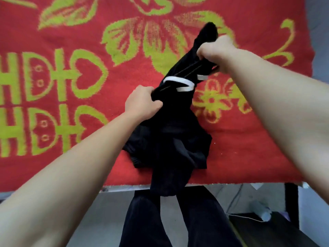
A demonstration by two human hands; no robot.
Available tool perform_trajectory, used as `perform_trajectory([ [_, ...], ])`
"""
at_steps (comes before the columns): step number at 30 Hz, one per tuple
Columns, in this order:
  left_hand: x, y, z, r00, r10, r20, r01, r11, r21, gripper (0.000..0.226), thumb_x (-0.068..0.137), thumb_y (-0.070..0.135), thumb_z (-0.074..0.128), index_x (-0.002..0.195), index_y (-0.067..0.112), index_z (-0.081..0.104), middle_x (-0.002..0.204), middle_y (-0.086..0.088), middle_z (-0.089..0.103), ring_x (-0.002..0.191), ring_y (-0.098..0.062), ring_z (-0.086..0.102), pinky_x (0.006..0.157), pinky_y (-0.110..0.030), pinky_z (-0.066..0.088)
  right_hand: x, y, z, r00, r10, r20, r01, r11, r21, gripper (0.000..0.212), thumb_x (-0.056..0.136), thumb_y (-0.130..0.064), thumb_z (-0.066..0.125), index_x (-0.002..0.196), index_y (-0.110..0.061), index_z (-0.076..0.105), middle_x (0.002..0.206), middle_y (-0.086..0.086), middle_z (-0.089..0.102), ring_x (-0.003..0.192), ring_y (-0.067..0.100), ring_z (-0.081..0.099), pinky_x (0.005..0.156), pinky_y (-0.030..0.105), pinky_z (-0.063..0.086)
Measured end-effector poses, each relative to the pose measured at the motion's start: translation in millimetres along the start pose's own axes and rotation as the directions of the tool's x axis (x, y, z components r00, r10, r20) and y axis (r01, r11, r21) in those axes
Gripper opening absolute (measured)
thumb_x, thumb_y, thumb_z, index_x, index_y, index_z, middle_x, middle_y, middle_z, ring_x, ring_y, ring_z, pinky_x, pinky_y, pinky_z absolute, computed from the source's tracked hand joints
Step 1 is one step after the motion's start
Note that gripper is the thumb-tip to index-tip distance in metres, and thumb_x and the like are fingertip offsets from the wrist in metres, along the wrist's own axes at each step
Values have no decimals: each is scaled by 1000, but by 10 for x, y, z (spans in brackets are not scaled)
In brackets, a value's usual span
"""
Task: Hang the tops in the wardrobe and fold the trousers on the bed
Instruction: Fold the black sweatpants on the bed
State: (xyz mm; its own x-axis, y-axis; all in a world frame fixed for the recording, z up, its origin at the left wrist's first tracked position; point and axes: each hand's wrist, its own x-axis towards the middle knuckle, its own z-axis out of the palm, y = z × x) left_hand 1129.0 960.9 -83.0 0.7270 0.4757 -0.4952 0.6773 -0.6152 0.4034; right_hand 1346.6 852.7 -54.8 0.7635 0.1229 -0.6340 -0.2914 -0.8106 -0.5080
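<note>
Black soft-fabric trousers (170,139) lie half bunched on the red woven blanket with yellow-green flowers (249,139) that covers the bed. They sit near its front edge and right of its middle, and one dark end spills over that front edge toward you. The blanket is the largest thing here and gives you a flat surface for the fold, which I judge is why the garment sits on it. The upper part of the trousers is lifted off the blanket and pulled into a slanted band between your two hands, most likely so you can find and straighten the waistband before folding. The rest sags in a heap onto the blanket.

Your right forearm (277,97) reaches farther across the blanket, toward its centre flower. Your left forearm (85,157) stops short, closer to the front edge. Your right hand (216,52) is a tight fist, fingers curled round the far end of the waist, knuckles up. Your left hand (142,102) grips the near end, thumb over curled fingers. The white flat drawstring (178,82) loops loose on the band between them, above the blanket.
</note>
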Motion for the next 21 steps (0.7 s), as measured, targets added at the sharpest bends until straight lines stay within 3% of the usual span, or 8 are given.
perform_trajectory([
  [2,-32,74,-470,994,28,-104,-22,998,59,18,79,30,57,91,16,61,89,-9,60,82,-36,60,62,-35,39,-261,-122,-330,998,37,52,-48,969,243,33,61,-11,63,94,-6,60,88,10,66,70,27,71,49,40,57],
  [5,-218,311,-1247,962,83,-261,-39,985,168,17,84,27,54,95,14,55,84,-9,59,85,-38,59,62,-36,34,-729,-477,-751,997,-2,73,-26,926,377,28,63,-13,68,89,-5,64,80,10,67,50,24,70,49,35,56],
  [9,-635,734,-2380,846,280,-454,-123,931,344,19,87,23,53,104,13,52,94,-10,63,88,-38,61,61,-40,41,-1433,-1190,-1484,993,-111,-25,112,905,411,26,64,-20,71,87,-10,65,80,5,69,51,23,71,38,18,39],
  [11,-913,992,-2961,767,371,-523,-133,890,436,21,88,22,54,108,14,52,100,-12,63,93,-39,61,64,-43,44,-1855,-1576,-1894,979,-183,-86,202,858,472,27,63,-22,72,87,-11,67,83,6,71,55,24,73,37,16,35],
  [15,-1497,1459,-4060,597,497,-630,-129,834,536,27,87,20,56,113,14,53,104,-15,64,98,-40,61,67,-46,46,-2749,-2255,-2620,909,-337,-245,412,634,655,23,67,-11,73,86,-6,61,85,10,66,64,22,70,45,27,53],
  [17,-1776,1628,-4544,511,521,-684,-127,833,539,26,87,19,55,112,12,52,105,-17,64,99,-41,60,68,-47,45,-3186,-2516,-2894,847,-420,-326,511,472,719,53,70,-2,68,118,-7,48,92,8,61,65,19,69,50,32,58],
  [19,-2047,1765,-4954,413,528,-742,-134,841,523,26,87,18,52,112,10,53,105,-18,63,98,-41,59,69,-47,44,-3573,-2717,-3148,772,-513,-375,590,359,723,81,73,1,62,145,-21,31,102,3,59,68,16,70,55,37,61],
  [21,-2297,1873,-5286,299,516,-803,-132,856,500,27,91,17,49,116,9,53,105,-19,63,96,-40,59,71,-47,45,-3904,-2892,-3382,694,-586,-419,653,266,709,60,78,2,61,132,-22,50,102,4,61,82,20,69,59,37,61],
])
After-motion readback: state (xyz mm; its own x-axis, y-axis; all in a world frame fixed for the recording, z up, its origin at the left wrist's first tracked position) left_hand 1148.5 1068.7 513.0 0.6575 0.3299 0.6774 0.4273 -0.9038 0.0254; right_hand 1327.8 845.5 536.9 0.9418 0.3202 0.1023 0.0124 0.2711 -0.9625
